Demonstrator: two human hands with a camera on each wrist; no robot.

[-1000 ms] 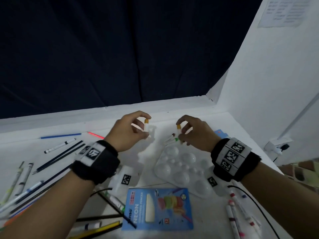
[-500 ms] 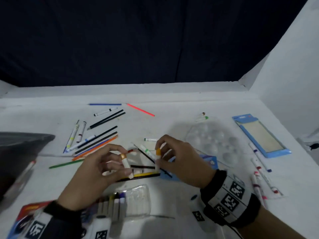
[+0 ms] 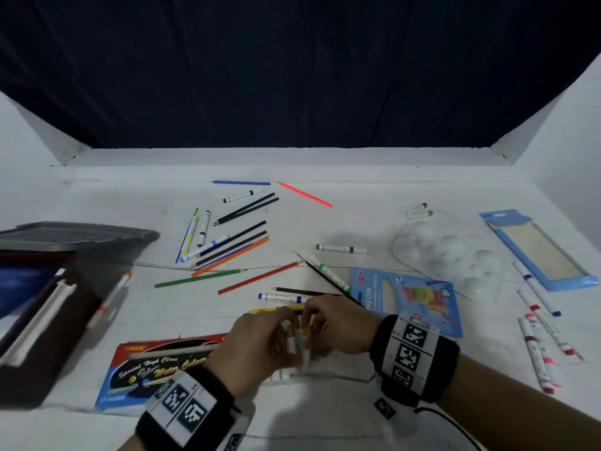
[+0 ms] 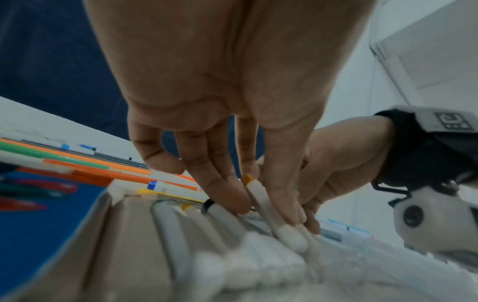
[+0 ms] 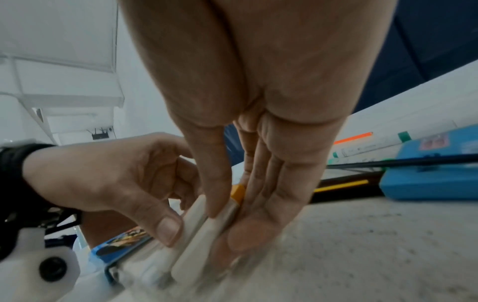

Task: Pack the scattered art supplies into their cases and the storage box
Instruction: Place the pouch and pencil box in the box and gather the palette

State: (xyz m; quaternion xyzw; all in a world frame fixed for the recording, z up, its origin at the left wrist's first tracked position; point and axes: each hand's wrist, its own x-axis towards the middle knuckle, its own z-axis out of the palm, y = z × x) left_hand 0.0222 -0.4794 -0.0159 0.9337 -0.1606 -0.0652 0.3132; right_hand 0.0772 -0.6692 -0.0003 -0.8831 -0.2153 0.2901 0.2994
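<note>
My left hand (image 3: 279, 333) and right hand (image 3: 317, 323) meet low in the middle of the head view. Each pinches a small white paint tube with an orange-yellow cap. In the left wrist view my left hand (image 4: 267, 210) holds its tube (image 4: 289, 239) between thumb and fingers, over a row of white tubes in a clear tray (image 4: 232, 265). My right hand (image 5: 230, 216) pinches the second tube (image 5: 196, 253) right beside the first. The tray lies by the red and blue water colour case (image 3: 156, 366).
A dark storage box (image 3: 74, 288) stands at the left. Coloured pencils and markers (image 3: 227, 249) lie scattered beyond my hands. To the right lie a blue neon pencil case (image 3: 406, 297), a white palette (image 3: 448, 258), a flat blue case (image 3: 536, 249) and several markers (image 3: 536, 340).
Both hands carried their tubes from above the palette back toward me and down to the tray by the water colour case. The head view swung left and down.
</note>
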